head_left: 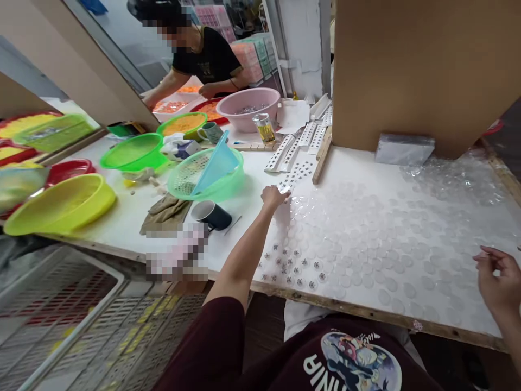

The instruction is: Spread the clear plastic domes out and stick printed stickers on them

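My left hand [275, 196] reaches out over the middle of the white table, at the near end of a group of small dark-printed pieces [299, 172]. Its thumb is spread away from the bent fingers, and the fingertips are partly hidden. Off at the right edge, my right hand [500, 279] hovers over the table with thumb and forefinger pinched together; anything between them is too small to make out. Many clear round discs [380, 252] lie spread between the hands. Closer to the front edge, several discs carry dark printed motifs [288, 266].
Printed strips [285, 152] lie beyond my left hand, beside a wooden bar [322, 157]. A dark mug [214, 215], green colander [228, 187] and yellow basin [61, 206] stand left. A cardboard panel [415, 65] rises behind. Across the table, a person [211, 57] handles orange pieces.
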`<state>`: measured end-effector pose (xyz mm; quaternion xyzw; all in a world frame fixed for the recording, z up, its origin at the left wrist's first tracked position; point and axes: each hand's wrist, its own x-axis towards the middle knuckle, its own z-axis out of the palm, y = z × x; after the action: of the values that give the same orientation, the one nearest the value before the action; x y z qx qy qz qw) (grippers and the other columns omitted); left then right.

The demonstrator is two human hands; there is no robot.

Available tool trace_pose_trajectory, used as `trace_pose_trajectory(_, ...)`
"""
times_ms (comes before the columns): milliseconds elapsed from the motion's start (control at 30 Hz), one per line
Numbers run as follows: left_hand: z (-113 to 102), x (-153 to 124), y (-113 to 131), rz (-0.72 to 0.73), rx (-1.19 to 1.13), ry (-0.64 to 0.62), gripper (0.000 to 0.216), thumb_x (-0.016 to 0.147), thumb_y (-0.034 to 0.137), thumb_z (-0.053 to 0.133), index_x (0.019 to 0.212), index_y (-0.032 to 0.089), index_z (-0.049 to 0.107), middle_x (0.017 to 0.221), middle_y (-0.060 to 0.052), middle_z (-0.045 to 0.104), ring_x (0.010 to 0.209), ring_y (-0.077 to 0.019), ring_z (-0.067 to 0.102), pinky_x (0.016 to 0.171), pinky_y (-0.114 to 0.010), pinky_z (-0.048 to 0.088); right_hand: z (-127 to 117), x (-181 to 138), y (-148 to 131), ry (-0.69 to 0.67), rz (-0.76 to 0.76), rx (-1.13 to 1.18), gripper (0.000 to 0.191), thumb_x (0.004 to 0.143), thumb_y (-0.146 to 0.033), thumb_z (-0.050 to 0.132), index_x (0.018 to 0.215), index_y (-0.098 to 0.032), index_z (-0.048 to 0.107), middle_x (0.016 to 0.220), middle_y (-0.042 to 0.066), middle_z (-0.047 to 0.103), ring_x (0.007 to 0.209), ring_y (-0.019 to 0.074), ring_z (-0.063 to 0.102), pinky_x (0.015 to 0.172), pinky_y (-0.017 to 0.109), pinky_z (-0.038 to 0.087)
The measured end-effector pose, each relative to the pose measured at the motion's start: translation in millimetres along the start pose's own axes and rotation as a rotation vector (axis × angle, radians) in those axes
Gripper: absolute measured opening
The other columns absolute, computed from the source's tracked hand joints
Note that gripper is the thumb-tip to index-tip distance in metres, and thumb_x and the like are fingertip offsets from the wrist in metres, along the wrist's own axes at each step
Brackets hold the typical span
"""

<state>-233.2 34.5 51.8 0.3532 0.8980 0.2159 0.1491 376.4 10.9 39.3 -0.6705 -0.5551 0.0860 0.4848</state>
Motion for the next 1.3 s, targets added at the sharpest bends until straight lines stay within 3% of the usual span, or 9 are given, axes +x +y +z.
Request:
trace_pose_trajectory(100, 12, 22, 13, -0.044, 0.005, -0.013, 0.057, 0.069, 0.039, 0.086, 0.108, 0.009, 0.058, 0.132, -0.030, 0.054, 0.133, -0.0451, 0.042, 0.101, -0.046, 0.037, 0, -16, 13, -0.068, -0.098, -0.052, 0.036, 0.083, -0.062, 0.060, 0.094, -0.030, 0.070, 0.082, 0.015, 0.073, 0.068, 0.0282, 0.064, 0.075, 0.048, 0.051)
trace_pose_trajectory(233, 16, 41, 19, -0.061, -0.050, -0.022, 0.039, 0.065, 0.025, 0.086, 0.091, 0.014, 0.060, 0.112, -0.022, 0.065, 0.125, -0.0445, 0.051, 0.099, -0.050, 0.039, -12, -24, 29, -0.056, 0.081, 0.012, 0.038, 0.077, -0.066, 0.064, 0.095, -0.032, 0.067, 0.080, 0.015, 0.071, 0.065, 0.0308, 0.065, 0.070, 0.052, 0.051)
trace_pose_trajectory(367, 7, 50, 27, 0.033, -0.183, -0.012, 0.018, 0.075, 0.017, 0.075, 0.086, 0.017, 0.061, 0.083, -0.010, 0.068, 0.096, -0.0312, 0.065, 0.089, -0.046, 0.046, -15, -24, 33, -0.025, 0.135, 0.067, 0.041, 0.073, -0.067, 0.069, 0.094, -0.032, 0.067, 0.078, 0.015, 0.070, 0.061, 0.0303, 0.063, 0.067, 0.053, 0.049)
trace_pose_trajectory(633, -37, 25, 53, 0.309, -0.569, 0.174, 0.017, 0.089, 0.018, 0.061, 0.106, 0.019, 0.060, 0.098, -0.006, 0.068, 0.075, -0.0134, 0.064, 0.064, -0.027, 0.051, 46, -46, -43, -0.117, -0.004, 0.249, 0.040, 0.086, -0.054, 0.065, 0.105, -0.019, 0.068, 0.079, 0.007, 0.070, 0.071, 0.0238, 0.067, 0.072, 0.043, 0.056)
trace_pose_trajectory(833, -73, -69, 63, 0.528, -0.885, 0.226, 0.033, 0.088, 0.018, 0.066, 0.118, 0.023, 0.052, 0.086, -0.001, 0.066, 0.069, -0.0136, 0.065, 0.060, -0.025, 0.052, 107, -85, -156, -0.390, -0.237, 0.474, 0.022, 0.095, -0.040, 0.060, 0.104, -0.021, 0.068, 0.083, 0.005, 0.071, 0.075, 0.0203, 0.067, 0.072, 0.038, 0.056)
trace_pose_trajectory(967, -73, -179, 48, 0.589, -0.888, 0.181, 0.029, 0.088, 0.023, 0.069, 0.114, 0.023, 0.058, 0.085, -0.001, 0.067, 0.063, -0.0125, 0.063, 0.057, -0.024, 0.051, 112, -107, -223, -0.548, -0.545, 0.581, 0.030, 0.095, -0.044, 0.059, 0.119, -0.027, 0.066, 0.121, 0.011, 0.069, 0.118, 0.0291, 0.063, 0.098, 0.050, 0.052)
trace_pose_trajectory(1067, -59, -251, 25, 0.541, -0.811, 0.013, 0.016, 0.090, 0.029, 0.069, 0.104, 0.022, 0.068, 0.087, -0.002, 0.070, 0.062, -0.0128, 0.063, 0.056, -0.025, 0.051, 103, -122, -244, -0.725, -0.638, 0.602, 0.049, 0.088, -0.053, 0.068, 0.130, -0.028, 0.063, 0.138, 0.011, 0.063, 0.136, 0.0345, 0.051, 0.112, 0.057, 0.040)
trace_pose_trajectory(1200, -47, -297, 1, 0.402, -0.881, 0.025, 0.018, 0.090, 0.036, 0.069, 0.101, 0.022, 0.072, 0.088, -0.004, 0.073, 0.072, -0.0163, 0.068, 0.063, -0.026, 0.055, 90, -144, -244, -1.162, -0.437, 0.700, 0.037, 0.090, -0.048, 0.068, 0.122, -0.029, 0.068, 0.116, 0.007, 0.073, 0.109, 0.0274, 0.066, 0.097, 0.047, 0.051)
trace_pose_trajectory(1300, -52, -307, -7, 0.296, -0.950, 0.036, 0.026, 0.089, 0.040, 0.071, 0.108, 0.022, 0.073, 0.102, -0.008, 0.075, 0.089, -0.0208, 0.071, 0.072, -0.029, 0.057, 88, -158, -243, -1.326, -0.128, 0.768, 0.031, 0.090, -0.049, 0.068, 0.112, -0.026, 0.070, 0.104, 0.005, 0.074, 0.094, 0.0221, 0.067, 0.083, 0.037, 0.055)
